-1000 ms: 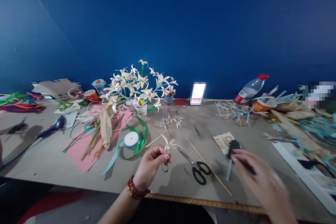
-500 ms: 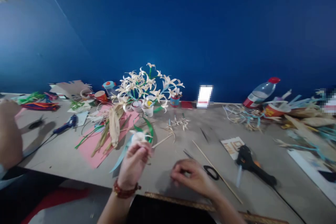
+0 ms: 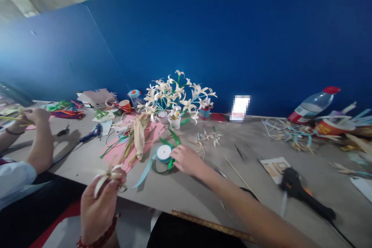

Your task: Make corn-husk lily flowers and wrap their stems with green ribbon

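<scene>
My left hand (image 3: 100, 201), a red bead bracelet on its wrist, is closed on a pale flower (image 3: 109, 178) with curling, husk-like petals, held at the table's front edge. Farther forward, my right hand (image 3: 186, 159) reaches across to the green ribbon (image 3: 172, 164), its fingertips closed on it. Right beside those fingers lies a ribbon spool (image 3: 164, 154) with a white face. A light blue ribbon tail (image 3: 145, 172) runs from the spool toward the front edge.
Behind stand white flowers (image 3: 174, 95) in cups. Dry husks (image 3: 138, 139) lie on pink paper (image 3: 112, 157). A black glue gun (image 3: 305, 195), a thin stick (image 3: 242, 179) and a plastic bottle (image 3: 315, 104) are on the right. At far left, another person's hands (image 3: 36, 118) work.
My left hand has moved left and nearer to me with the flower. My right hand has gone forward and left to the green ribbon. The view has shifted left.
</scene>
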Action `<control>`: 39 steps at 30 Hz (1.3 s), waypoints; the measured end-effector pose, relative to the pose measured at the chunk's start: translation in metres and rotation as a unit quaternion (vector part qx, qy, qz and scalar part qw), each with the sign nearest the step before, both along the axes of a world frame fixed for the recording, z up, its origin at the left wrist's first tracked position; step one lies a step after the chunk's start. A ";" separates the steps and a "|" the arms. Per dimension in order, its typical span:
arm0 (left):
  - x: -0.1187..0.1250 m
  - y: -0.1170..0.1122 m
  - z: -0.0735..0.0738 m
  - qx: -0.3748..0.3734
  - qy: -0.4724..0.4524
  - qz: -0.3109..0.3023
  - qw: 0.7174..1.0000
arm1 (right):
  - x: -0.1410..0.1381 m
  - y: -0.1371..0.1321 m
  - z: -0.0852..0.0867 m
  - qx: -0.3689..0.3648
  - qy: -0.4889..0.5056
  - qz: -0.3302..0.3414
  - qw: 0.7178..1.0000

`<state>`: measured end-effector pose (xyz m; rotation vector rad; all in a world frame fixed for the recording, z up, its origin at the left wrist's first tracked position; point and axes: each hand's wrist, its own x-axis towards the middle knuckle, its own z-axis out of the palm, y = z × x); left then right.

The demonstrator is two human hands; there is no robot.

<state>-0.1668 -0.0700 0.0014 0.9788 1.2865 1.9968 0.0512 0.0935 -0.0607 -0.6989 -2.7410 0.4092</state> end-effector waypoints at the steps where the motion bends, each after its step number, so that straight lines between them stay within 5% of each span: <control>1: 0.001 0.000 -0.003 -0.020 -0.005 -0.005 1.000 | -0.008 0.004 -0.004 0.000 -0.006 0.006 1.000; 5: 0.003 0.002 -0.016 -0.067 -0.032 -0.033 0.997 | -0.011 0.007 -0.003 -0.012 0.002 0.022 1.000; 10: 0.015 0.013 -0.020 -0.061 -0.059 -0.093 0.992 | 0.034 -0.031 0.050 -0.075 0.073 0.024 0.994; 13: 0.035 0.028 -0.018 -0.064 -0.090 -0.133 0.985 | 0.074 -0.063 0.081 -0.277 0.253 0.033 0.926; 15: 0.056 0.040 -0.017 -0.083 -0.117 -0.178 0.974 | 0.093 -0.078 0.088 -0.309 0.336 0.010 0.890; 21: 0.125 0.062 -0.020 -0.140 -0.207 -0.328 0.911 | 0.092 -0.094 0.066 -0.290 0.363 -0.203 0.862; 26: 0.148 0.060 -0.025 -0.144 -0.211 -0.358 0.898 | 0.086 -0.100 0.052 -0.323 0.413 -0.198 0.829; 33: 0.155 0.058 -0.022 -0.140 -0.196 -0.347 0.906 | 0.090 -0.099 0.052 -0.249 0.412 -0.250 0.840; 39: 0.161 0.056 -0.022 -0.142 -0.207 -0.359 0.899 | 0.092 -0.101 0.054 -0.305 0.444 -0.236 0.809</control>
